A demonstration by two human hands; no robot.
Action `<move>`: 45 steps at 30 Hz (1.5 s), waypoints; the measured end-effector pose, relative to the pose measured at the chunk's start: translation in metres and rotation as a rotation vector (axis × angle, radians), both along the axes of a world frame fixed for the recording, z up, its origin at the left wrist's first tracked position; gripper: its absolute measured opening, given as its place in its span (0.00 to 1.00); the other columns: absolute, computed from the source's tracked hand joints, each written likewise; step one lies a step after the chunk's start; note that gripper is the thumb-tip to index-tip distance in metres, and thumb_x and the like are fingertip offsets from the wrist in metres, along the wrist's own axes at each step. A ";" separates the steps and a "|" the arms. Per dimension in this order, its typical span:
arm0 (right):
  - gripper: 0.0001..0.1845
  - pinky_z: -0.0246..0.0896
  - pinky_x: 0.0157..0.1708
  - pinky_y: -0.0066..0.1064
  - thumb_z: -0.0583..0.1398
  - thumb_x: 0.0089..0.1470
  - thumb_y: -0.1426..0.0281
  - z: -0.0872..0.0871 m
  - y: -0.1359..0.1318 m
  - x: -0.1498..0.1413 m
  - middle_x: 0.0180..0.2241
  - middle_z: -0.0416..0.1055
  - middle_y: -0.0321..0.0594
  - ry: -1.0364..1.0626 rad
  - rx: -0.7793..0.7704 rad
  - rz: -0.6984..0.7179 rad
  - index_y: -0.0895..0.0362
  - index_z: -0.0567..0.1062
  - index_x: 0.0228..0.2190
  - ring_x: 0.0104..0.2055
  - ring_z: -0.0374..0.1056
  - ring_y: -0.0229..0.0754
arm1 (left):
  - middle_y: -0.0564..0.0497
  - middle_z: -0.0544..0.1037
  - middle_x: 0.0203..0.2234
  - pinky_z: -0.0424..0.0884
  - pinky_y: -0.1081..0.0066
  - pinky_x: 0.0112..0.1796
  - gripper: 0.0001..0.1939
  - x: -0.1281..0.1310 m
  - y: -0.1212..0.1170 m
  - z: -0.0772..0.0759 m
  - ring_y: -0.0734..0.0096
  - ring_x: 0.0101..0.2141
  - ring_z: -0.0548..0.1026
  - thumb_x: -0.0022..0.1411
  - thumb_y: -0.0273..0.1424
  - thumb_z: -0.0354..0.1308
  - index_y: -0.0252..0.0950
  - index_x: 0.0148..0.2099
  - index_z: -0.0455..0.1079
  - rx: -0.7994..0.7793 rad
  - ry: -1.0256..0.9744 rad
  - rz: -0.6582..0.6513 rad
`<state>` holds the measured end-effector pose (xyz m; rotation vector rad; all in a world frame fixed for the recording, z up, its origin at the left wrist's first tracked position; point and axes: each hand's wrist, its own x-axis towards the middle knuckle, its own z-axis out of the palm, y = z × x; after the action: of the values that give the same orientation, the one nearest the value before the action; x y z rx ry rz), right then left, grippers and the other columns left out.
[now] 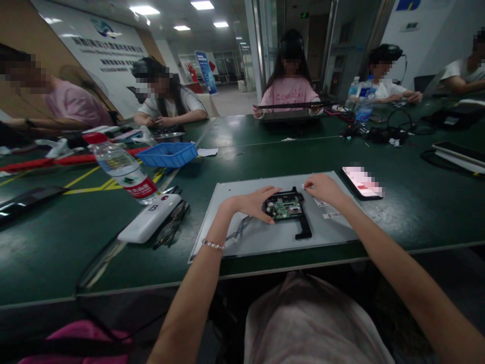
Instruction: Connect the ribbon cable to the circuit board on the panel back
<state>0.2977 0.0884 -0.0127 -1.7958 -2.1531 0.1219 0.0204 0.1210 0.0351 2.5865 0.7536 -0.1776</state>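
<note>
Apparently handling a bare board on a grey panel

Green circuit board (284,208) is sitting near the middle of the picture, inside a black frame (303,228), both lying over a flat grey panel (261,241). Left hand (253,205) is spreading around the frame's left end, thumb low, fingers high; whether it is gripping or only resting, I cannot tell. Right hand (325,188) is bringing its fingertips together just right of the frame's upper corner; anything small between them is not showing.

Judging the step: left seems to be steadying the frame, right doing fine work beside it. A next move would likely be calling for a calm left hand and a precise right fingertip.

In the way: left hand is covering part of the board; a thin, shiny item (239,228), unclear in kind, is lying under the left wrist. Phone (361,183) is resting just beyond the panel's upper right corner, near the right forearm.

Left of centre, a red-capped bottle (131,174) is leaning in view, a white device (149,220) and glasses (172,227) lying near it, blue tray (166,155) behind. Top centre, a co-worker in pink (291,91) is holding a long dark piece.
</note>
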 end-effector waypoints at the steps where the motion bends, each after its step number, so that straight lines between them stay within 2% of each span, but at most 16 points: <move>1: 0.11 0.62 0.41 0.32 0.57 0.54 0.72 0.001 -0.001 0.000 0.37 0.78 0.44 0.003 0.005 -0.002 0.56 0.80 0.34 0.42 0.71 0.46 | 0.40 0.44 0.67 0.49 0.59 0.61 0.58 0.000 0.000 -0.001 0.51 0.65 0.46 0.45 0.50 0.65 0.38 0.69 0.38 -0.012 -0.024 -0.005; 6: 0.11 0.61 0.45 0.33 0.57 0.55 0.71 0.007 -0.002 -0.002 0.39 0.77 0.43 0.066 0.111 0.005 0.57 0.80 0.36 0.44 0.71 0.45 | 0.41 0.45 0.67 0.49 0.58 0.61 0.59 -0.001 0.003 -0.006 0.50 0.65 0.47 0.44 0.49 0.66 0.41 0.69 0.37 -0.031 -0.079 0.007; 10: 0.12 0.60 0.48 0.33 0.56 0.56 0.71 0.010 0.000 -0.016 0.42 0.77 0.42 0.128 0.181 0.070 0.57 0.78 0.38 0.45 0.70 0.44 | 0.40 0.45 0.67 0.48 0.57 0.61 0.60 -0.002 0.003 -0.009 0.49 0.65 0.47 0.42 0.49 0.67 0.39 0.69 0.38 -0.034 -0.073 0.033; 17: 0.12 0.60 0.47 0.33 0.55 0.58 0.71 0.002 0.005 -0.041 0.41 0.77 0.43 0.039 0.073 0.231 0.56 0.79 0.39 0.44 0.71 0.44 | 0.37 0.47 0.66 0.48 0.56 0.61 0.59 -0.002 0.004 -0.010 0.47 0.64 0.47 0.42 0.50 0.66 0.35 0.69 0.40 -0.024 -0.056 0.031; 24: 0.13 0.60 0.49 0.34 0.55 0.58 0.71 0.002 0.005 -0.042 0.42 0.77 0.43 0.032 0.057 0.237 0.56 0.79 0.39 0.46 0.71 0.45 | 0.38 0.47 0.66 0.48 0.55 0.61 0.59 -0.004 0.006 -0.012 0.46 0.64 0.48 0.42 0.50 0.66 0.37 0.68 0.41 -0.026 -0.061 0.021; 30: 0.13 0.61 0.48 0.33 0.57 0.56 0.71 0.008 0.003 -0.040 0.42 0.78 0.42 0.128 0.031 0.275 0.56 0.79 0.39 0.45 0.72 0.44 | 0.37 0.47 0.66 0.49 0.56 0.61 0.59 -0.004 0.004 -0.011 0.47 0.64 0.48 0.41 0.50 0.66 0.36 0.68 0.42 -0.022 -0.077 0.031; 34: 0.13 0.61 0.49 0.34 0.57 0.56 0.69 0.018 -0.004 -0.029 0.43 0.77 0.41 0.189 0.045 0.244 0.55 0.79 0.41 0.46 0.71 0.45 | 0.36 0.45 0.66 0.47 0.55 0.61 0.60 -0.003 0.003 -0.009 0.47 0.65 0.46 0.42 0.51 0.66 0.34 0.68 0.40 -0.026 -0.045 0.041; 38: 0.14 0.63 0.48 0.34 0.56 0.56 0.69 0.028 -0.015 0.001 0.43 0.77 0.41 0.273 0.092 0.208 0.56 0.79 0.41 0.46 0.71 0.44 | 0.37 0.42 0.67 0.45 0.57 0.62 0.60 -0.004 0.003 -0.010 0.49 0.65 0.43 0.43 0.51 0.65 0.33 0.69 0.38 -0.024 -0.022 0.023; 41: 0.14 0.66 0.43 0.34 0.58 0.54 0.68 0.025 -0.022 0.029 0.42 0.77 0.41 0.279 -0.051 0.143 0.56 0.79 0.41 0.42 0.73 0.44 | 0.37 0.42 0.67 0.44 0.58 0.62 0.59 -0.004 0.004 -0.012 0.50 0.65 0.43 0.43 0.50 0.65 0.33 0.68 0.39 -0.017 -0.032 0.010; 45: 0.16 0.67 0.43 0.35 0.62 0.49 0.70 0.011 -0.027 0.054 0.41 0.77 0.42 0.250 -0.189 0.099 0.56 0.78 0.42 0.41 0.73 0.44 | 0.37 0.42 0.67 0.44 0.58 0.62 0.59 -0.005 0.005 -0.014 0.50 0.65 0.43 0.44 0.50 0.65 0.34 0.69 0.39 -0.019 -0.044 0.013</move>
<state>0.3514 0.0611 -0.0021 -1.6672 -2.1069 0.5605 0.0157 0.1261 0.0207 2.5583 0.7494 -0.1223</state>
